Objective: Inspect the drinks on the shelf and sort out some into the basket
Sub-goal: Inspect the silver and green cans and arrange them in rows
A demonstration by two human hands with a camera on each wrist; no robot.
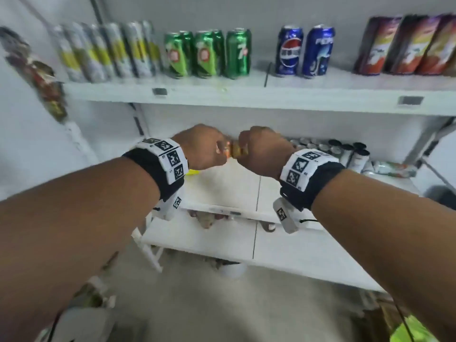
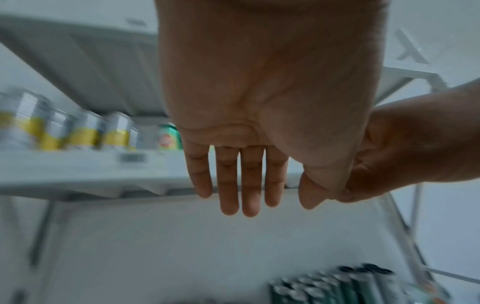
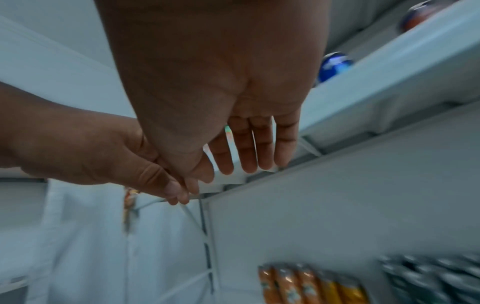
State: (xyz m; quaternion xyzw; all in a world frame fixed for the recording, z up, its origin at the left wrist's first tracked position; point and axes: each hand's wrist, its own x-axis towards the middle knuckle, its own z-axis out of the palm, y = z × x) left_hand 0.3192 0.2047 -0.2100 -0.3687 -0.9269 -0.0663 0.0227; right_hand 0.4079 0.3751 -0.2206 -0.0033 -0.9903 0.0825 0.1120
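Our left hand and right hand meet, hiding something orange. Wrist views show straight fingers; grip unclear. Shelf cans blurred.

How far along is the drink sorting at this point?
Done: nothing evident; green cans and blue cans stand upright on the top shelf. In hand: left hand and right hand meet below it, fingers straight, holding nothing. Left: choosing drinks; no basket clearly visible.

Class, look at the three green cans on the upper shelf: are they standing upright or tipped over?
Upright. The green cans stand on their bases on the upper shelf, tops up.
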